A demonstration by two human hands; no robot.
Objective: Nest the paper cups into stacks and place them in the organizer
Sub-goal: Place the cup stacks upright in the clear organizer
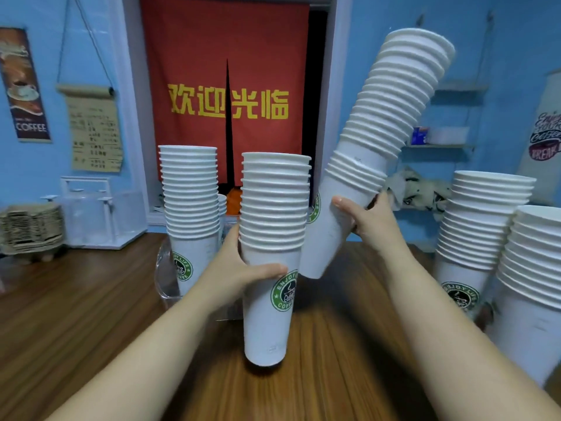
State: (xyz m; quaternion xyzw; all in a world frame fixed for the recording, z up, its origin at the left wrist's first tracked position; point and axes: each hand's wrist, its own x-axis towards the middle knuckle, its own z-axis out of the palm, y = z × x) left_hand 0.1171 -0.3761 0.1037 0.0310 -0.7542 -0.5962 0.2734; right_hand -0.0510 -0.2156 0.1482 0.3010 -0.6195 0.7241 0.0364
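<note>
My left hand (243, 268) grips an upright stack of white paper cups (273, 208) with a green logo, its base near the wooden table. My right hand (367, 218) grips a longer stack of cups (382, 141), lifted off the table and tilted to the right, its bottom end close beside the left stack. Behind my left hand another stack (191, 196) stands inside a clear plastic organizer (165, 275). A further cup rim peeks out behind it.
Two more cup stacks (479, 226) (534, 268) stand at the right edge of the wooden table (91, 299). A clear plastic rack (100, 214) and a pile of cardboard cup carriers (30, 227) sit at the far left. A red curtain hangs behind.
</note>
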